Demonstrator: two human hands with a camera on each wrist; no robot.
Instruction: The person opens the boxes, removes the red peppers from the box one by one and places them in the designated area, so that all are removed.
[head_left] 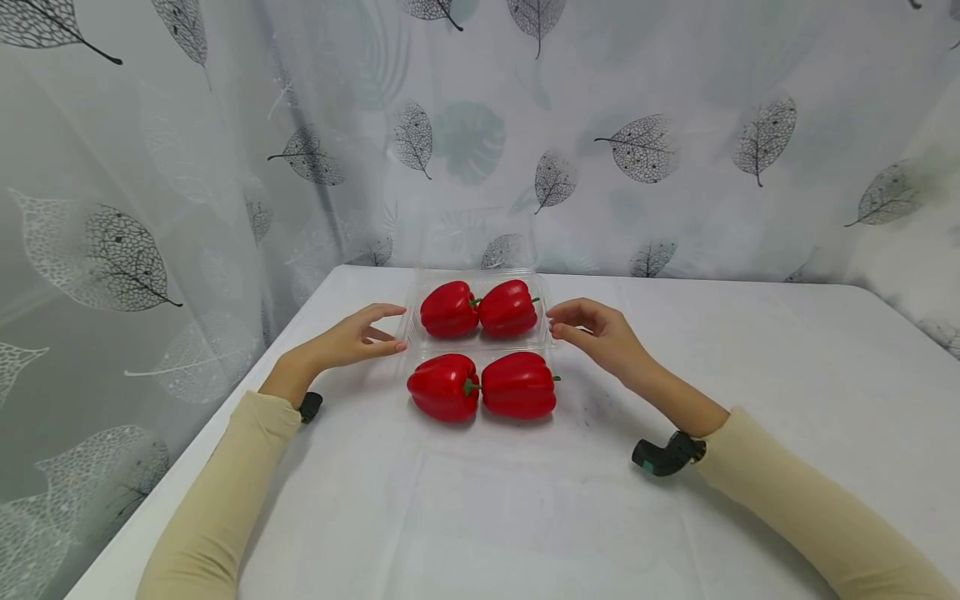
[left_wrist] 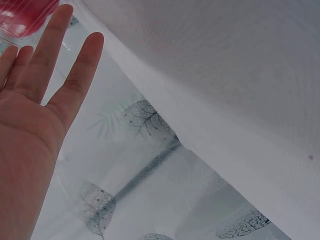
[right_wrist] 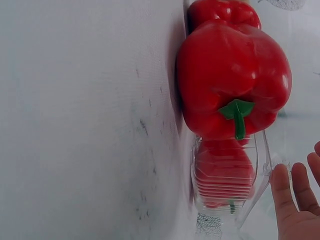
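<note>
Clear plastic near the centre of the head view: an open container (head_left: pixel 480 342), lid (head_left: pixel 477 239) raised behind, with two red peppers (head_left: pixel 449 310) lying side by side inside. Just below in the frame, on the white tablecloth (head_left: pixel 480 517), two more red peppers (head_left: pixel 519 385). Holds the left hand (head_left: pixel 354 337), thumb and fingers parted, at the container's left edge, and the right hand (head_left: pixel 597 333), fingers loosely bent and apart, at the right. Cannot tell touch from near miss at either edge.
</note>
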